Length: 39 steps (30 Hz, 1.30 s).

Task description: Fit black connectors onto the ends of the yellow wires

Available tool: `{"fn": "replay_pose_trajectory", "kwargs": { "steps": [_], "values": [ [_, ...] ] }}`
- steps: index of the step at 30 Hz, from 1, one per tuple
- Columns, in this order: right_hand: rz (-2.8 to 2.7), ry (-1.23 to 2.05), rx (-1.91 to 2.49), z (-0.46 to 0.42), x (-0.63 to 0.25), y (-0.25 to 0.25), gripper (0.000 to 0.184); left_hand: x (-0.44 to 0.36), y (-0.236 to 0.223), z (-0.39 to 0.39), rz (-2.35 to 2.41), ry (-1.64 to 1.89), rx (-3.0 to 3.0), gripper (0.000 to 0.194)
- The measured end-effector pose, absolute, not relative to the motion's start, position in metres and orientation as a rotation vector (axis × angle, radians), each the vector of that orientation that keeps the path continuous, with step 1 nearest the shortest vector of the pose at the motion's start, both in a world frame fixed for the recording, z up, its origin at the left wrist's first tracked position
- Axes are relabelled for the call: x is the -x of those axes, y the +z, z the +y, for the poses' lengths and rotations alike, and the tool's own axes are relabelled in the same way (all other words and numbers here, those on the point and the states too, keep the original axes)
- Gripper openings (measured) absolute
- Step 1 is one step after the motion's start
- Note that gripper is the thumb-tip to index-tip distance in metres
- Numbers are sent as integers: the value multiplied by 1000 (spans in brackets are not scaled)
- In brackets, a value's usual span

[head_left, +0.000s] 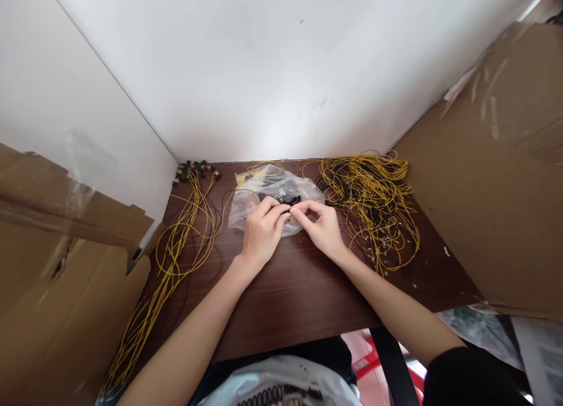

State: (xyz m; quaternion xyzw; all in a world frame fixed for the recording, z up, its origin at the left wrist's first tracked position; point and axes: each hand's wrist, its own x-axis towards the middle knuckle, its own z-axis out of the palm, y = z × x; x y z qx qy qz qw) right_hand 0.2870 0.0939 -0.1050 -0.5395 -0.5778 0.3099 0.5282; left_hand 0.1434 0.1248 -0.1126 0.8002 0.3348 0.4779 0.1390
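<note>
My left hand (263, 229) is closed, thumb and forefinger pinching a small black piece (285, 211), perhaps a connector. Close against it, my right hand (323, 227) also pinches, its fingertips meeting the left ones; what sits between them is too small to make out. Both hands are over the near part of a clear plastic bag (241, 209), which lies on the brown table (294, 294) with small black parts (294, 200) in it. A thin black and yellow wire (229, 193) runs leftward from behind my left hand.
On the left, a bundle of yellow wires (176, 242) with black connectors (197, 168) trails over the table's front edge. A tangled heap of yellow and black wires (378, 206) lies right. Cardboard (488, 177) flanks the right side, more cardboard (65, 277) the left. A white wall (264, 71) stands behind.
</note>
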Motion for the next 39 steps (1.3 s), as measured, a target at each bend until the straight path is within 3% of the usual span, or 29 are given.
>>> {"fn": "replay_pose_trajectory", "kwargs": {
  "steps": [8,13,17,25,39],
  "values": [
    [-1166,959,1185,99,-289,-102,22,-144,-110,126,970,1415,-2223,14],
    [-1260,886,1181,101,-293,-105,18,-142,-106,128,1003,1433,-2187,12],
    [-1368,821,1150,100,-293,-107,25,-143,-106,127,980,1447,-2188,15],
    [-1472,580,1187,98,-294,-101,12,-144,-104,125,970,1425,-2188,12],
    [-1371,635,1212,97,-292,-100,12,-142,-101,125,1072,1378,-2255,8]
  ]
}}
